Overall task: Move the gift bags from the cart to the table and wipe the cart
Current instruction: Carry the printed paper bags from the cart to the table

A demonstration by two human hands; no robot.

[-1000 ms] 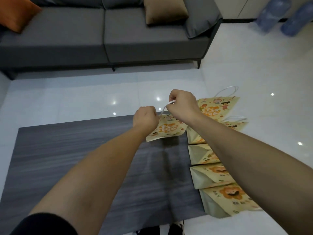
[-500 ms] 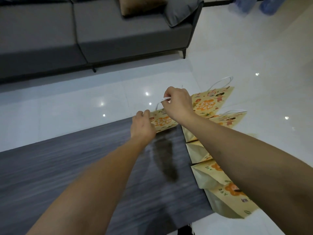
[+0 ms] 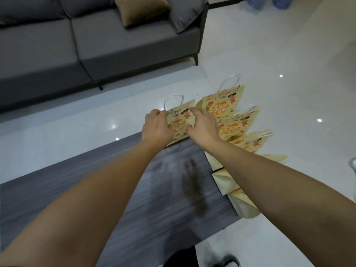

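Note:
A flat yellow gift bag (image 3: 180,124) with orange print lies at the far edge of the dark grey table (image 3: 115,189), partly overhanging it. My left hand (image 3: 157,128) grips its left edge with curled fingers. My right hand (image 3: 204,126) holds its right edge between thumb and fingers. The bag's white handle (image 3: 173,99) sticks out free toward the sofa. Several more gift bags (image 3: 231,128) lie overlapping in a row along the table's right edge, partly hidden by my right forearm. The cart is not in view.
A grey sofa (image 3: 96,45) with a brown cushion (image 3: 140,10) stands beyond the table across a strip of glossy white floor (image 3: 269,54). Blue water bottles (image 3: 277,2) sit at the far top right. Dark shoes (image 3: 227,262) show below the table's near edge.
My right hand has let go of the bag's handle and moved onto the bag's right edge. The bag went from lifted to lying flat at the table's far edge. The camera tilted down.

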